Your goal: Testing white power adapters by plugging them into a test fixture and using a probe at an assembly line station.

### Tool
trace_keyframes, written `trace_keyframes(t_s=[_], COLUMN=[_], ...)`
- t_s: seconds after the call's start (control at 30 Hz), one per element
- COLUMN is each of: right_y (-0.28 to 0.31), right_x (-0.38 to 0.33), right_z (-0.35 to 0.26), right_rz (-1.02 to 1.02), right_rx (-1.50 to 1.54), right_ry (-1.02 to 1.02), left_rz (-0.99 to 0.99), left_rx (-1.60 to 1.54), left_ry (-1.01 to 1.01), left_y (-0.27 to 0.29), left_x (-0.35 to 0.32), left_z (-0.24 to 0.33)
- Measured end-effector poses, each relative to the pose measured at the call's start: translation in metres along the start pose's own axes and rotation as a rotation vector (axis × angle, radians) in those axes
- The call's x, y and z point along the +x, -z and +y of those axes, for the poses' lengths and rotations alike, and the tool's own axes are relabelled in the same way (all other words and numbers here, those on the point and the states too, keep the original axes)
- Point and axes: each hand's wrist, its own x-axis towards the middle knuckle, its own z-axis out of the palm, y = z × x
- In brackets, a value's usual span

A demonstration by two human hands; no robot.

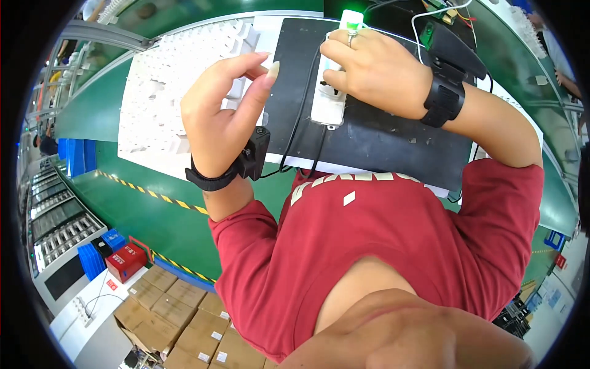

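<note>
My right hand [384,71] lies over a long white power strip [328,107], fingers bent and thumb against its side, gripping it. A light glows green at the strip's far end, and the hand hides much of its middle. The strip lies on a black mat [393,138]. To the left, my left hand [224,114] is raised beside the mat's edge, near many white plastic parts [184,67]. Its fingers are curved, the thumb and forefinger tips close but apart, and I see nothing between them.
Black cables [299,117] cross the mat beside the strip. Black wrist straps with small devices [445,95] sit on both wrists. A white cable [416,27] loops at the far right. Cardboard boxes [178,304] and a red box [127,261] stand behind me at left.
</note>
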Motion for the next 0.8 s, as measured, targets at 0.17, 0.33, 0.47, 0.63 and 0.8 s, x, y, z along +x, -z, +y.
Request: trace_keyframes(t_s=[0.17,0.33,0.47,0.63,0.8], right_y=[-0.001,0.011,-0.004,0.001,0.036], right_x=[0.006,-0.004,-0.002,-0.003,-0.013], right_z=[-0.003,0.004,-0.013,-0.021,0.013], right_rz=[-0.037,-0.078,-0.049,-0.158,0.352], right_rx=[-0.084,0.003,0.069,-0.022,0.175], right_ry=[0.010,-0.007,-0.072,0.006,-0.232], left_rz=[0.007,0.024,0.033,-0.035,-0.289], left_rx=[-0.024,-0.063,-0.121,-0.358,-0.324], left_ry=[0.029,0.049,0.094,0.251,0.148], left_y=[0.001,-0.010,-0.023,-0.053,-0.085], left_x=[-0.009,-0.007,-0.003,0.005,0.020], left_z=[-0.011,-0.010,-0.018,-0.047,-0.077])
